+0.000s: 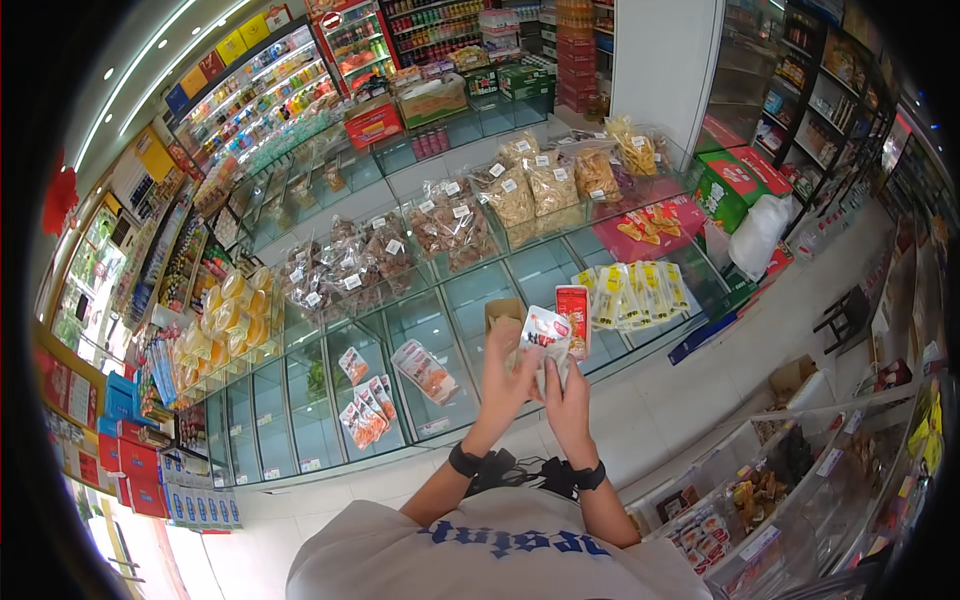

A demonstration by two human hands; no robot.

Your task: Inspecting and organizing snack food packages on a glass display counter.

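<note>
Both hands are raised over the near edge of a glass display counter [480, 281]. My right hand [568, 397] pinches a small white and red printed snack packet [546, 330] by its lower part. My left hand [506, 375] is beside it, its fingers up against the packets; part of its grip is hidden. An open brown cardboard box [504, 309] stands just behind my left hand. A red packet [573, 315] lies right of the held packet. Yellow and white packets [637, 292] are fanned out farther right. Several small snack packets [367, 412] and a larger one [424, 373] lie on the glass to the left.
Bagged dried goods [450, 217] line the raised glass shelf behind, with stacked yellow-lidded tubs [236, 307] at its left end. A white plastic bag [760, 236] and a green carton [724, 191] stand at the right end. Clear bins [757, 495] of packaged snacks are at the lower right.
</note>
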